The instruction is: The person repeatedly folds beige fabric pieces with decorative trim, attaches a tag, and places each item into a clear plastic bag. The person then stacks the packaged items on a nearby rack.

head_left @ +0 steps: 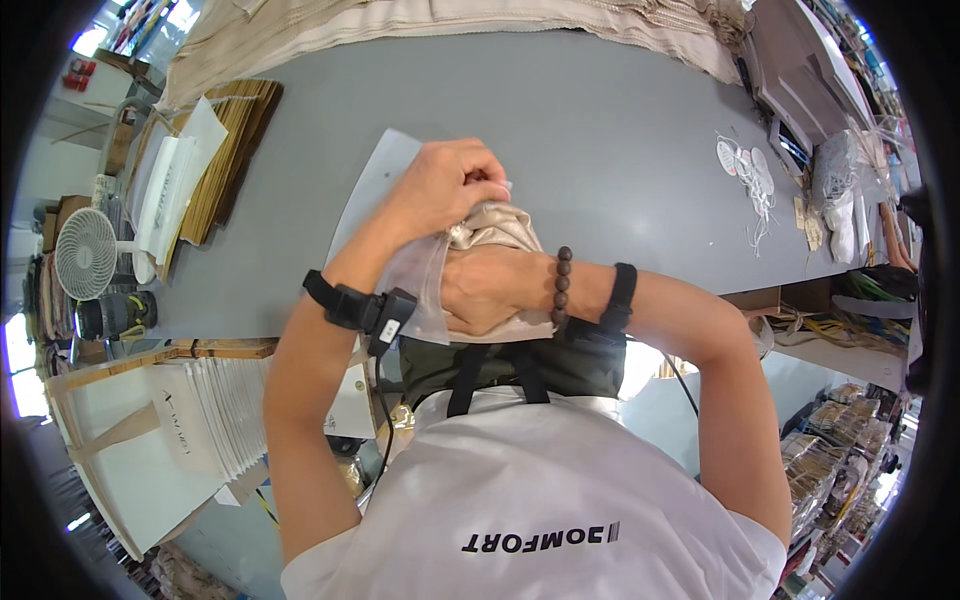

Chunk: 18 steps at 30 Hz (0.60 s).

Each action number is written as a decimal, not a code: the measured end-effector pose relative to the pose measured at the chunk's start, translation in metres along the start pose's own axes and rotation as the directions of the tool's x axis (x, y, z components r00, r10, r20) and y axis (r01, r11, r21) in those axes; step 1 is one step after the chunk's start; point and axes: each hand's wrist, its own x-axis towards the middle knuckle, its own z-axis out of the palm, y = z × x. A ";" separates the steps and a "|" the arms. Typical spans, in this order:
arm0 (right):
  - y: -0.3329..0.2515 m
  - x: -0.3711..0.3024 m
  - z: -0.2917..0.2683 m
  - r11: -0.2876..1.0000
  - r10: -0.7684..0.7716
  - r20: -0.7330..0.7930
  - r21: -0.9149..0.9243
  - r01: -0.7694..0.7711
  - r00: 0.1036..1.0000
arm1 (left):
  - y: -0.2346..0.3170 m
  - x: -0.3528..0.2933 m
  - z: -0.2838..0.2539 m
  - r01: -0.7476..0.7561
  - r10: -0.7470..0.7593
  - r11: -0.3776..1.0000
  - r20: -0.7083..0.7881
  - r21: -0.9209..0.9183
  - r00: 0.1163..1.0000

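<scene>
A frosted, see-through plastic bag point(414, 285) lies at the near edge of the grey table, partly beneath my left forearm. At its mouth is a bunched beige satin garment point(497, 228), creased and shiny. My left hand point(450, 185) is closed at the far side of the bundle, its fingertips pinching the bag's edge. Closer to my body, my right hand point(492, 287) reaches left across the garment with its fingers curled into it. Bag film partly covers those fingertips, and how much of the garment is inside the bag cannot be made out.
Beige fabric point(450, 22) runs along the table's point(610, 130) far edge. Brown cardboard sleeves point(228, 150) and a white fan point(88, 252) stand at left. White string tags point(748, 170) lie at right, near stacked boxes point(800, 70). White packets point(205, 415) fill a lower-left rack.
</scene>
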 end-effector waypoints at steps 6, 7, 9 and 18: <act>0.026 0.004 -0.015 0.939 0.316 -0.172 -0.081 -0.333 0.933 | 0.028 -0.071 -0.008 -0.016 0.283 0.907 -0.584 0.420 0.761; 0.029 0.000 -0.018 0.952 0.257 -0.356 -0.065 -0.299 0.898 | 0.032 -0.087 -0.013 0.194 0.064 0.892 -0.538 0.408 0.841; 0.035 -0.006 -0.024 0.942 0.262 -0.583 -0.018 -0.334 0.769 | 0.033 -0.110 -0.016 0.624 -0.446 0.670 -0.454 0.403 0.771; 0.076 0.058 -0.026 0.822 0.196 -0.530 -0.371 -0.433 0.825 | 0.015 -0.118 0.038 0.407 -0.521 0.839 -0.318 -0.362 0.792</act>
